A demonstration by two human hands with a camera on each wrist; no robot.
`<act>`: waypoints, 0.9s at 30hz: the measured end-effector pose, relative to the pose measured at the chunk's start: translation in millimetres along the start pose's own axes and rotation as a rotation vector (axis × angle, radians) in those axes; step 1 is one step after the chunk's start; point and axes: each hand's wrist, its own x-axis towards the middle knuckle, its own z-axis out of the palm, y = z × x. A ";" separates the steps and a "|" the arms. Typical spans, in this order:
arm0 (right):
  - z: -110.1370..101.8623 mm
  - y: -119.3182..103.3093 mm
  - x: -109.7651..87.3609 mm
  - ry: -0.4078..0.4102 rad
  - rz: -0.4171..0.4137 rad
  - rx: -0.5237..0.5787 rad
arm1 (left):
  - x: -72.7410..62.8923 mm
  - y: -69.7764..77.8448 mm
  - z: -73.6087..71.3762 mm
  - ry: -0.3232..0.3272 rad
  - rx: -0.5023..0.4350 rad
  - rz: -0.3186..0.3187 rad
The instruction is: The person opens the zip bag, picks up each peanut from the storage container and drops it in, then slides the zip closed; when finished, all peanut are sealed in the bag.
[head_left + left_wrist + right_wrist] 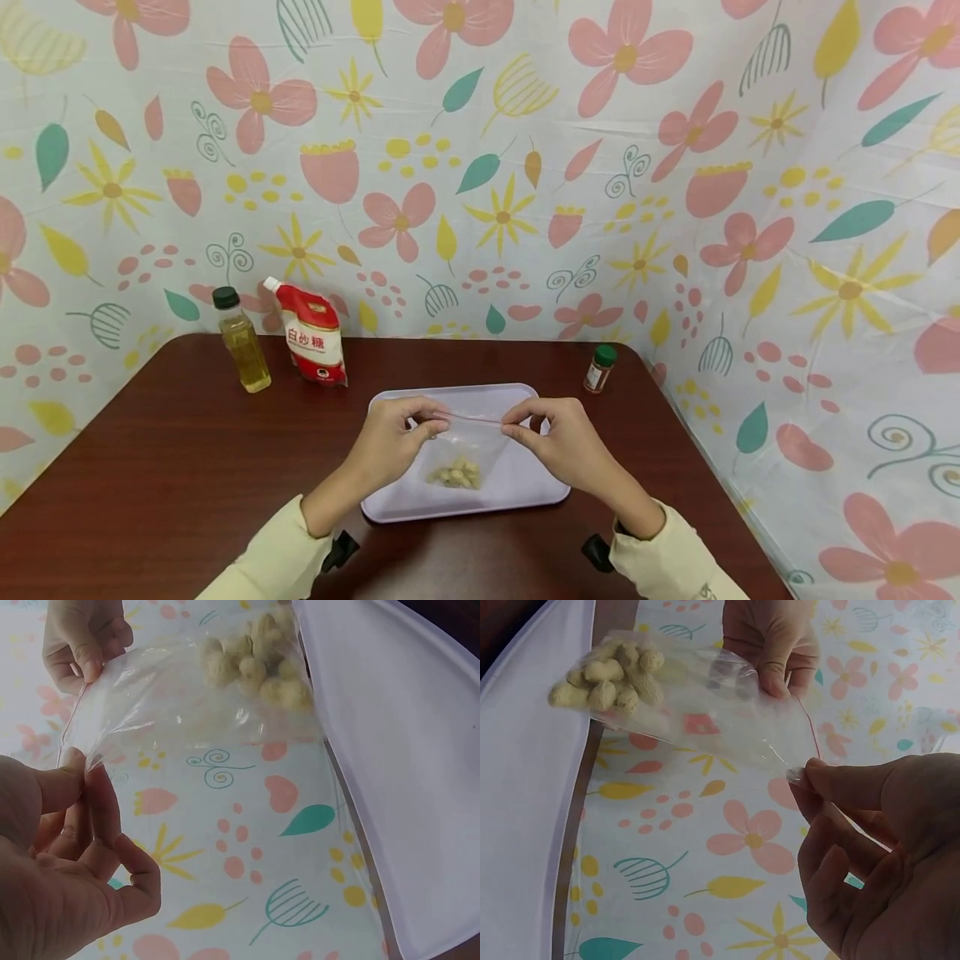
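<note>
A clear zip bag (468, 446) hangs over the pale lilac tray (525, 475), stretched between both hands. Peanuts in their shells (459, 475) lie gathered in its bottom corner. My left hand (390, 437) pinches one end of the red-lined zip edge between thumb and fingers. At the other end, my right hand (558, 437) pinches the same edge. Both wrist views show the peanuts through the plastic, in the left one the peanuts (259, 660) at the top and in the right one the peanuts (611, 679) at upper left. Whether the zip is sealed cannot be told.
On the dark wooden table (172, 467), an oil bottle (246, 350) with a dark cap and a red and white sugar pouch (311, 333) stand at back left. A small green-capped jar (599, 369) stands at back right. Flower-patterned cloth (480, 208) hangs behind and to the right.
</note>
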 end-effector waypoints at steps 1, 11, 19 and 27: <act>0.1 -0.2 -0.1 0.000 0.002 -0.001 | -0.4 -0.6 0.0 0.000 -0.006 -0.003; -0.5 0.7 2.4 0.058 -0.022 0.005 | 0.5 -1.9 1.0 0.039 -0.026 0.040; 0.7 4.9 3.7 0.077 -0.032 0.044 | -0.3 -2.2 -1.7 0.025 -0.044 0.028; 1.7 6.0 7.9 0.121 -0.022 0.029 | 2.0 2.6 -5.3 0.030 -0.025 -0.012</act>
